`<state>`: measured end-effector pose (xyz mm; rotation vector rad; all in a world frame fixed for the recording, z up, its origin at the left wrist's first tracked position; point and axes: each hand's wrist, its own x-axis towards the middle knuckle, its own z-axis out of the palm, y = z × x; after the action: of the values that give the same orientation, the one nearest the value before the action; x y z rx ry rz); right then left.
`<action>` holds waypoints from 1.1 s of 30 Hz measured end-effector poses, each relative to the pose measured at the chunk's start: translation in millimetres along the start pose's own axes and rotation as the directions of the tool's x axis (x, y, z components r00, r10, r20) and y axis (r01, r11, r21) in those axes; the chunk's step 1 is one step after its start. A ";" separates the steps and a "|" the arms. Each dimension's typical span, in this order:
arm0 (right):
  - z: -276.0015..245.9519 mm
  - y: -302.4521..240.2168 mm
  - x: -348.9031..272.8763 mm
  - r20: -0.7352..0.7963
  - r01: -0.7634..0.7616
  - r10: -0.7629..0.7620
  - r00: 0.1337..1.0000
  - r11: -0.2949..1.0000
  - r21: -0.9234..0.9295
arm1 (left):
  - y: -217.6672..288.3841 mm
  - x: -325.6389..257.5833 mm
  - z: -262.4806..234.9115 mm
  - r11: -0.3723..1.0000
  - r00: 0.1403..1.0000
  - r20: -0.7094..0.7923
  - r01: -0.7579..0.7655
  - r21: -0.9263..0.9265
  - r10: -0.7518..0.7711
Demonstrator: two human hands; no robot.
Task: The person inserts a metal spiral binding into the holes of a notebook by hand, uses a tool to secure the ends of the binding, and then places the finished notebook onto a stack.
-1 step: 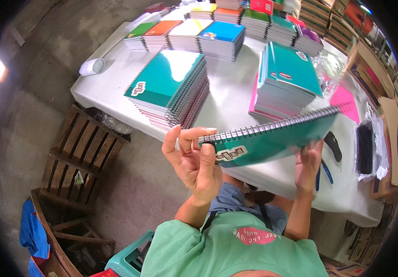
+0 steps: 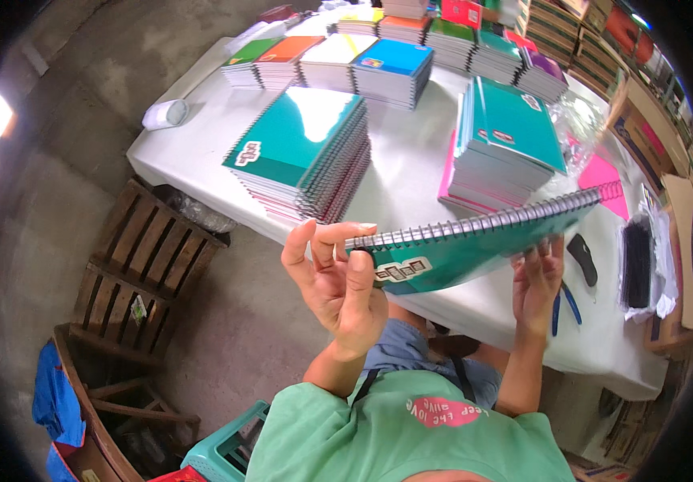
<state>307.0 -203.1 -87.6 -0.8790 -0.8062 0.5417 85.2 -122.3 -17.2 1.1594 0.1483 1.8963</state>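
A teal spiral notebook [image 2: 475, 255] is held up before me, tilted, its wire-bound edge on top. My left hand [image 2: 337, 281] is closed on the left end of that edge, thumb on the cover beside a white sticker and fingers over the wire. My right hand [image 2: 536, 281] has its fingers against the cover near the lower edge, toward the right end; its thumb cannot be made out clearly. Beyond, to the left, stands a stack of teal spiral notebooks [image 2: 294, 140]. Another teal-topped stack of books [image 2: 511, 132], with pink at its base, stands to the right.
Pliers with blue handles [image 2: 569, 301] and a black flat object [image 2: 582, 259] lie on the white-covered table [image 2: 402, 161] at right. Farther back are several coloured notebook stacks [image 2: 386, 68]. Clear plastic wrap [image 2: 575, 120] lies at right. Wooden crates [image 2: 141, 273] stand on the floor at left.
The view has shifted slightly, so the table stacks sit a little lower and to the right. My right hand's fingers have moved up slightly against the notebook. My left hand keeps its hold.
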 end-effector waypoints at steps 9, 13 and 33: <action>150.7 -23.6 187.3 0.214 -0.177 0.132 0.968 0.962 0.207 | 18.5 89.9 -71.3 0.865 0.980 0.023 -0.184 0.467 0.196; 231.7 -64.4 243.9 0.707 0.498 -0.242 0.665 0.848 -0.179 | -9.9 118.8 -137.7 0.769 0.959 -0.283 0.190 0.610 -0.012; 233.0 95.2 240.2 0.394 0.271 -0.051 0.918 0.805 -0.527 | -78.7 137.7 -152.3 0.774 0.948 -0.318 0.205 0.599 -0.005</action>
<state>253.8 124.9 15.7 -1.2681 -1.4217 0.3024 -6.9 74.5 -50.6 1.2320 1.0708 1.9635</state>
